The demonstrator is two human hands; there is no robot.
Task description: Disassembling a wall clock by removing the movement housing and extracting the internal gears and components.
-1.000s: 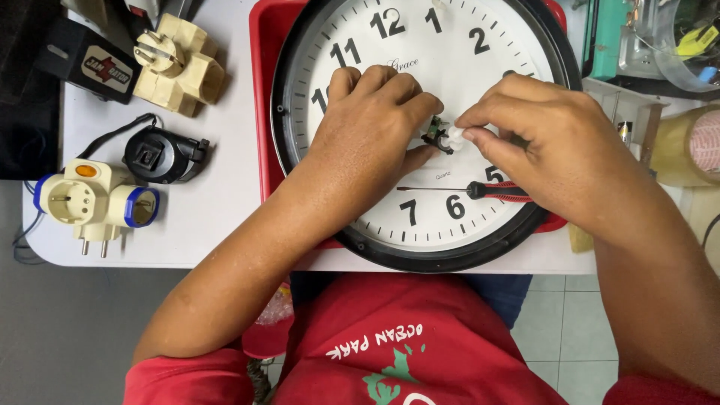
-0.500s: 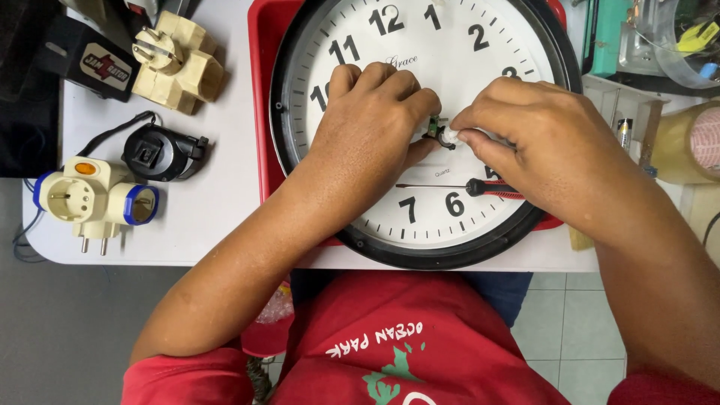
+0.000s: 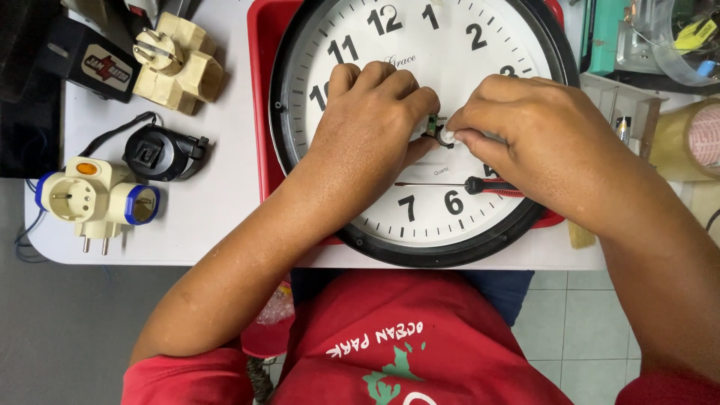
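A round wall clock (image 3: 450,45) with a white face and black rim lies flat in a red tray (image 3: 259,90). My left hand (image 3: 367,127) rests on the face with curled fingers, its thumb and forefinger on a small dark-green part (image 3: 433,126) at the centre. My right hand (image 3: 540,150) pinches a small white piece (image 3: 448,136) right beside it. A screwdriver with a red and black handle (image 3: 487,186) lies across the lower face under my right hand, its thin shaft pointing left.
On the white table (image 3: 210,217) left of the tray are a beige plug adapter (image 3: 180,64), a black adapter (image 3: 161,154), a white and blue adapter (image 3: 94,196) and a black box (image 3: 97,64). A tape roll (image 3: 690,139) sits at the right edge.
My right fingertips have shifted slightly left onto the clock's centre. My left hand stays on the face in nearly the same spot.
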